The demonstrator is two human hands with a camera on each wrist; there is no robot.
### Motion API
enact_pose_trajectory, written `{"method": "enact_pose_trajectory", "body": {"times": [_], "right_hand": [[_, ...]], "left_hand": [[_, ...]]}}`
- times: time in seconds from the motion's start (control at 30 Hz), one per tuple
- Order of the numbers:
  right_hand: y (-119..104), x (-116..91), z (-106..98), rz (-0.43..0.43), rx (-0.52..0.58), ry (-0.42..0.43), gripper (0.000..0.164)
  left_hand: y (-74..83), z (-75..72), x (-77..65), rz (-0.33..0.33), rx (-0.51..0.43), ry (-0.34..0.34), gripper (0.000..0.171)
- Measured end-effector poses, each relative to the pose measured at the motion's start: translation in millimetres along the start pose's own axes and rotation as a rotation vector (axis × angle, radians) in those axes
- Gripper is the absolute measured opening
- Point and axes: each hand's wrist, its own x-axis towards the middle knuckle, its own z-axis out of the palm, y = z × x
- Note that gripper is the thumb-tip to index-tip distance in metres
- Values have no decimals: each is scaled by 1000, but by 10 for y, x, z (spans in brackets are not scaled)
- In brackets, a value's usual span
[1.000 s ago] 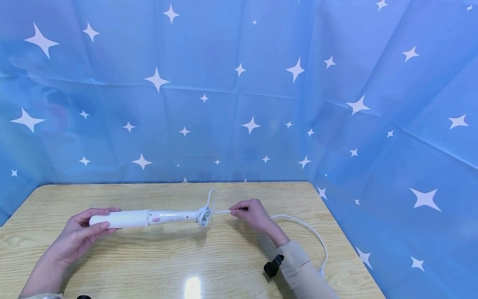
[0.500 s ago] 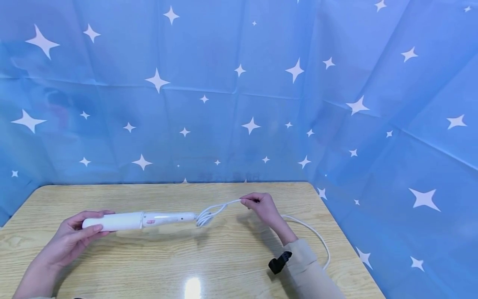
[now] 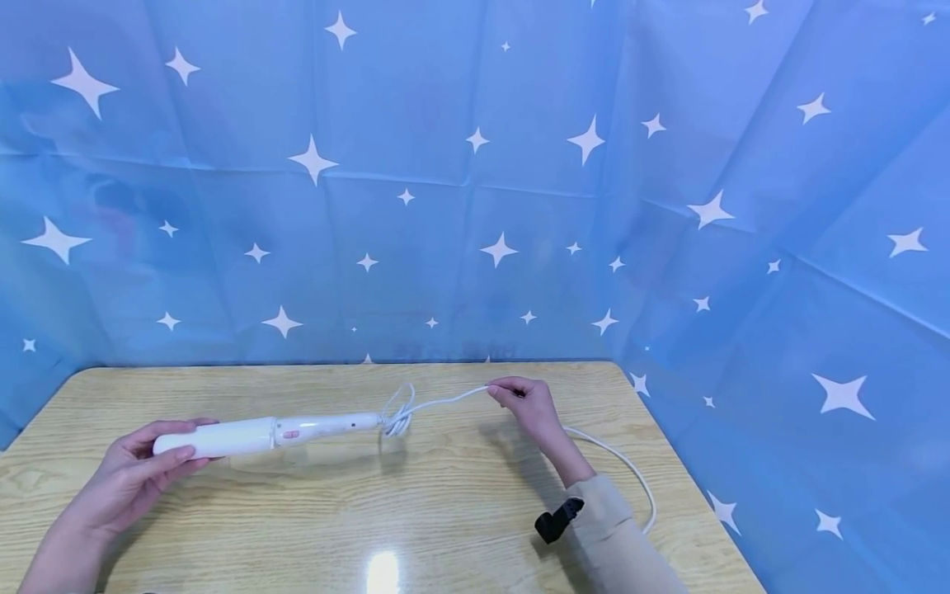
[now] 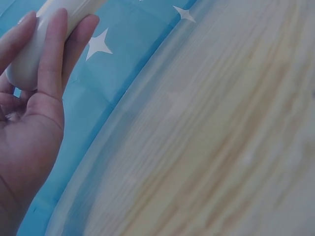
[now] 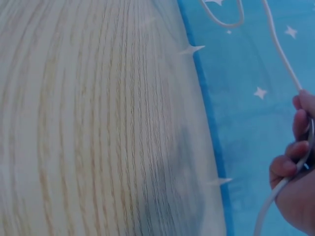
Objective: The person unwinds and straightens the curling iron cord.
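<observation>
A white curling iron [image 3: 326, 425] with a thick smooth barrel, a slimmer handle and a pink switch is held level above the table at the left. My left hand [image 3: 141, 466] grips the barrel's far-left end, thumb in front and fingers behind; the left wrist view shows the fingers [image 4: 51, 59] wrapped along it. From the handle's right end comes a white cord [image 3: 445, 400], partly bunched in loops [image 3: 398, 422]. My right hand [image 3: 530, 412] pinches the cord to the right of the loops. In the right wrist view the cord also runs through the curled fingers [image 5: 283, 167].
The wooden table [image 3: 445, 511] ends at a blue star-patterned curtain [image 3: 416, 214] behind and to the right. More cord [image 3: 631, 470] trails past the right forearm. A black wrist camera [image 3: 558, 521] is strapped at the right sleeve [image 3: 616, 528].
My right hand has moved right and slightly away, drawing the cord out from the loops, which now hang looser. My left hand has shifted a little left with the curling iron.
</observation>
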Motion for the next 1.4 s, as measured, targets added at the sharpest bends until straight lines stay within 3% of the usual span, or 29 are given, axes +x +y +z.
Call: {"method": "enact_pose_trajectory", "body": {"times": [0.33, 0.6, 0.97, 1.17, 1.4], "right_hand": [[42, -34, -82, -67, 34, -79, 28], [40, -74, -146, -78, 32, -100, 23], [87, -79, -207, -101, -87, -141, 18], [108, -72, -207, -88, -121, -122, 21], [-62, -59, -196, -92, -133, -117, 22]], "left_hand": [[10, -12, -36, 8, -36, 65, 57], [17, -29, -26, 40, -50, 35, 57], [69, -16, -19, 40, -51, 37, 55], [127, -25, -45, 56, 3, 71, 53], [152, -33, -32, 83, 18, 53, 54]]}}
